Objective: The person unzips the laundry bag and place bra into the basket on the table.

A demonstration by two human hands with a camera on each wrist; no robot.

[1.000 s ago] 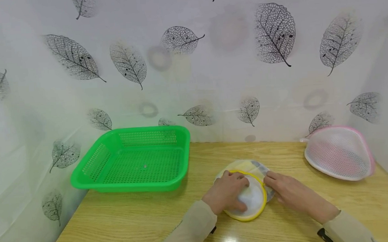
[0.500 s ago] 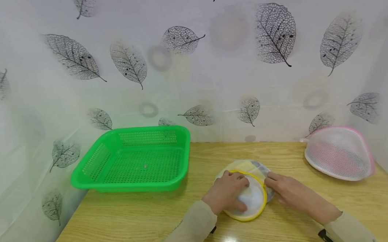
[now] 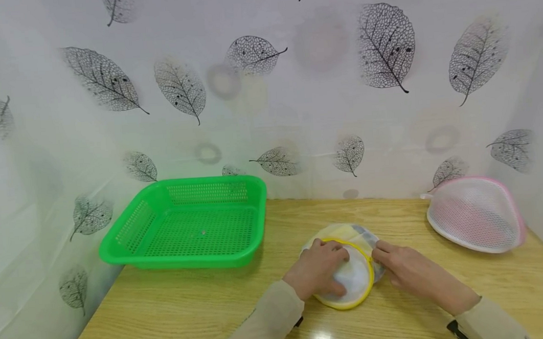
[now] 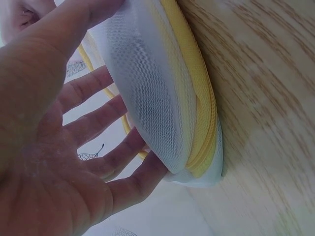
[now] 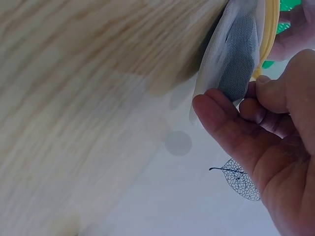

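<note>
A round white mesh laundry bag [image 3: 351, 275] with yellow edging lies on the wooden table in the head view. My left hand [image 3: 317, 269] lies across its top, thumb and bent fingers spread over the mesh to hold it. In the left wrist view, those fingers reach behind the bag's white mesh [image 4: 142, 83], beside its yellow band [image 4: 199, 108]. At the bag's right side, my right hand [image 3: 408, 270] pinches close to the yellow rim. The right wrist view shows thumb and fingertips together by grey mesh [image 5: 238, 64]; what exactly lies between them is hidden.
A green perforated plastic basket [image 3: 188, 258] stands on the table at left. Toward the back right sits a white mesh bag with pink trim [image 3: 474, 217]. A leaf-patterned curtain [image 3: 287, 112] hangs behind the table.
My right hand has shifted very slightly to the right along the bag's edge. The left hand and the bag look the same.
</note>
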